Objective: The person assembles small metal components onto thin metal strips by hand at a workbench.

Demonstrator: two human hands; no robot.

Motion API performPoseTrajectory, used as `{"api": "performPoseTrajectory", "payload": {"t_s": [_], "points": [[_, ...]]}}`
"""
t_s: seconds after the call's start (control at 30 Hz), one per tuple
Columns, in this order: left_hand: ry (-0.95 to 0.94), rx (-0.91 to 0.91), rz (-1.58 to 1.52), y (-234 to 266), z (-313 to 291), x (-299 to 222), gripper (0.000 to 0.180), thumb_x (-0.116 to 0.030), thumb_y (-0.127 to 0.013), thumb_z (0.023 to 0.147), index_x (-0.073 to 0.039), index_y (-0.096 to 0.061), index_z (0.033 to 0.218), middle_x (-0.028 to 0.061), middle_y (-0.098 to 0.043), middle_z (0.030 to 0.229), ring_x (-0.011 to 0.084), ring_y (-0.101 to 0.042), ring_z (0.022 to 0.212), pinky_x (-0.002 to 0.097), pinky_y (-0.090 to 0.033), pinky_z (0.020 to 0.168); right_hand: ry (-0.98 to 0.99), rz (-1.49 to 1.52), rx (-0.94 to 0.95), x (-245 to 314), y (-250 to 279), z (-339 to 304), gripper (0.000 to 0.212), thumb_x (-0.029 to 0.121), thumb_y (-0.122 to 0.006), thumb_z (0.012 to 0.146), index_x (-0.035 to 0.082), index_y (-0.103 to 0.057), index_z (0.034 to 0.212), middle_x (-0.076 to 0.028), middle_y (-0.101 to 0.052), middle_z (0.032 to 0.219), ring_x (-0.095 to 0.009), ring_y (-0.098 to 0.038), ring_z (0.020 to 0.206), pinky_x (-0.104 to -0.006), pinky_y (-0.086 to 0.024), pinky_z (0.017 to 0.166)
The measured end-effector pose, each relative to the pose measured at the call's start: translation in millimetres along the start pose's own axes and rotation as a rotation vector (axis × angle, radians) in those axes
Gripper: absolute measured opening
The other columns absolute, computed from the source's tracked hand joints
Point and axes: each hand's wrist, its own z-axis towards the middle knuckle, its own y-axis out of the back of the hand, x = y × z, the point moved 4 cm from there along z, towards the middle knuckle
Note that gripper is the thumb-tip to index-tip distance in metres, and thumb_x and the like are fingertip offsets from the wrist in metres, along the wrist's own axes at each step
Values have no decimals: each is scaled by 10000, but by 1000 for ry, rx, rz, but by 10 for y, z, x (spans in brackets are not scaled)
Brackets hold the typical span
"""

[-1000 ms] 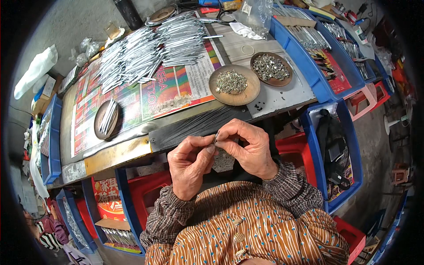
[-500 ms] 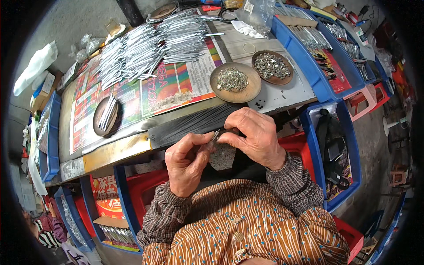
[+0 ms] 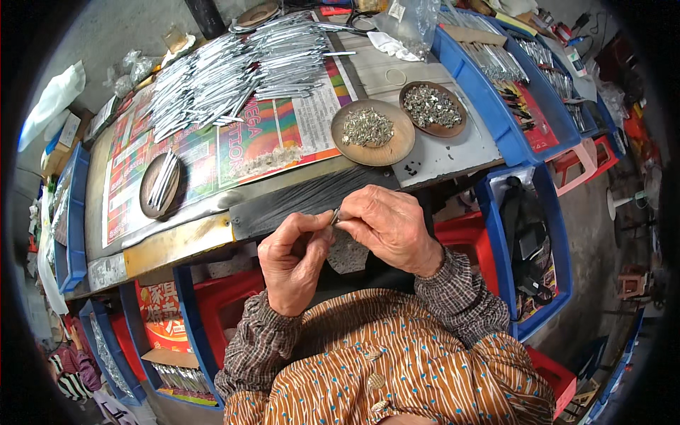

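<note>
Just off the table's front edge, my left hand (image 3: 292,261) pinches a small slim metal piece (image 3: 335,215) between thumb and forefinger. The fingers of my right hand (image 3: 388,228) are pinched together at the same piece, from the right. Most of the piece is hidden by the fingertips. Beyond my right hand is a round wooden plate (image 3: 401,147) heaped with tiny metal parts (image 3: 367,127). A darker wooden bowl (image 3: 460,117) of small metal parts stands beside it. Farther left, another dark bowl (image 3: 147,185) holds several slim silvery rods (image 3: 164,183).
Large piles of silvery rods (image 3: 205,81) cover the table's back left, on printed sheets (image 3: 212,159). A dark ridged strip (image 3: 290,205) lines the front edge. Blue trays (image 3: 489,106) stand at the right, with a blue bin (image 3: 542,312) below. A clear plastic bag (image 3: 411,25) lies at the back.
My right hand has moved left and its fingertips now meet those of my left hand around the metal piece. The whole view has shifted slightly.
</note>
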Motion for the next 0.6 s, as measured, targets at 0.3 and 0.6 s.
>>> {"api": "performPoseTrajectory", "payload": {"t_s": [0.3,0.6], "points": [[165,46,-303,-31,11,102,73,18,-595,874,21,-620,943,-8,-593,717,-10,-439,532,156,-339,449,-774,1155,20,-278,-239,-206,210,43,-694,821,24,-521,938,-27,-573,820,-96,-597,699,-221,-518,613],[204,-5,-383,-33,9,144,63,-22,-616,878,-3,-588,931,31,-568,687,21,-395,474,177,-263,395,-667,809,-77,-140,-209,-189,105,5,-645,855,2,-570,929,-13,-567,839,-59,-570,708,-198,-488,612]]}}
